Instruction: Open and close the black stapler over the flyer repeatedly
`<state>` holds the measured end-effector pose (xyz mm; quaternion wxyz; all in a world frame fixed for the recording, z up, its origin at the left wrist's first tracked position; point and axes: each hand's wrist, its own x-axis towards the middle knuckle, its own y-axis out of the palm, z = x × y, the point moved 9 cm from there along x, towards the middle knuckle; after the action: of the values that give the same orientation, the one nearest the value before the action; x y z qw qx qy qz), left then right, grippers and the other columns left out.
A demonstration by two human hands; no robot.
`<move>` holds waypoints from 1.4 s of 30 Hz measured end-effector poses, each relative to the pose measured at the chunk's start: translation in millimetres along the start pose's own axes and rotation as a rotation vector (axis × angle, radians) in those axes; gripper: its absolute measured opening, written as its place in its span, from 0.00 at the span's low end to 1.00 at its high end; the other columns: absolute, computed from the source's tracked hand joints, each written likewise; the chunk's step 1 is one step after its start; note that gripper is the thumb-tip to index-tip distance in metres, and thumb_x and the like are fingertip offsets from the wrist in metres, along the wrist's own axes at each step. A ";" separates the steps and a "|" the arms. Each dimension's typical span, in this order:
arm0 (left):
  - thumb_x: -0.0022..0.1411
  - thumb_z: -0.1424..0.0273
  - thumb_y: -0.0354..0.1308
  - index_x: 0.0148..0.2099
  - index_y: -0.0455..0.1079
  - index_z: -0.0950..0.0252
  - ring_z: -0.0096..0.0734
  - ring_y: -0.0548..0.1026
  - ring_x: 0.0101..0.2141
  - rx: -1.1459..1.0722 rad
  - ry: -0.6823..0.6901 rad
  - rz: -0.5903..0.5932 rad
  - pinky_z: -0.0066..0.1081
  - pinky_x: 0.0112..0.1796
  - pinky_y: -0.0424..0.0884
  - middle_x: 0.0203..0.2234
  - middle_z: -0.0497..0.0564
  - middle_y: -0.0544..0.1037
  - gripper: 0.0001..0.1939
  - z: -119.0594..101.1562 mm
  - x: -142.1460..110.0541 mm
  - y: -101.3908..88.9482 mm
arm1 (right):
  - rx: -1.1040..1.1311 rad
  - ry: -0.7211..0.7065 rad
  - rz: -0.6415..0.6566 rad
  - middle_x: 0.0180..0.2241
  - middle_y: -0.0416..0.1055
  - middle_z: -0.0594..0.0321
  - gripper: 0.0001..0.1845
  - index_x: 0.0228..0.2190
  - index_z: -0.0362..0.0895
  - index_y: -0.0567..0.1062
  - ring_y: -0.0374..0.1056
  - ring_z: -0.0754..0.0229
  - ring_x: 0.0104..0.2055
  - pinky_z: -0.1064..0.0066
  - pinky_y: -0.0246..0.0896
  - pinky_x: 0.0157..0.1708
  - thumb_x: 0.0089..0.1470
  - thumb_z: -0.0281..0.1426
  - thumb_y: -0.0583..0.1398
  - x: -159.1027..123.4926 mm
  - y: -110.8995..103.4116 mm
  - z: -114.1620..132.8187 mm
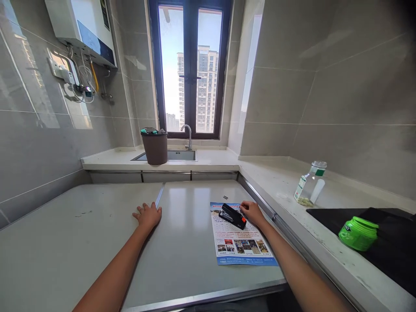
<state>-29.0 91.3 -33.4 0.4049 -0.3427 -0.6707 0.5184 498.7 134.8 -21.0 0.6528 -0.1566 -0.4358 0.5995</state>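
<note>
My left hand (pixel 147 214) lies flat and open on the grey table (pixel 97 234), fingers spread, holding nothing. My right hand (pixel 251 212) rests at the top right of a printed flyer (pixel 238 242), its fingers curled against the back end of a black stapler (pixel 232 216) with an orange tip. The stapler lies on the flyer's upper part. A small metal bit, perhaps a staple (pixel 225 197), lies on the table just beyond the flyer.
A white counter (pixel 279 182) runs along the right and back. On it stand a glass bottle (pixel 309 184), a green jar (pixel 358 233) lying on a black hob (pixel 390 242), a brown bin (pixel 155 146) and a sink with tap (pixel 187 138). A water heater (pixel 82 28) hangs upper left.
</note>
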 end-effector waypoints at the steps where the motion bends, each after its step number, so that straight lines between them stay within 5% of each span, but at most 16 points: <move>1: 0.69 0.56 0.42 0.64 0.65 0.67 0.78 0.53 0.64 0.000 0.000 0.003 0.69 0.55 0.48 0.64 0.77 0.59 0.30 0.1 0.3 0.4 | 0.001 -0.005 0.001 0.24 0.75 0.59 0.18 0.26 0.43 0.79 0.69 0.56 0.29 0.68 0.57 0.32 0.52 0.42 0.56 0.1 0.4 -0.4; 42: 0.70 0.56 0.39 0.68 0.61 0.65 0.76 0.53 0.65 0.053 -0.022 0.053 0.68 0.56 0.48 0.66 0.74 0.58 0.31 -0.3 1.6 5.5 | -0.026 -0.042 0.031 0.24 0.75 0.59 0.18 0.27 0.43 0.79 0.68 0.57 0.28 0.69 0.56 0.31 0.53 0.42 0.56 1.1 6.3 -2.2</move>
<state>-29.1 94.1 -38.4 0.3927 -0.3440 -0.6517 0.5502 496.2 137.9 -26.4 0.6320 -0.1590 -0.4545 0.6072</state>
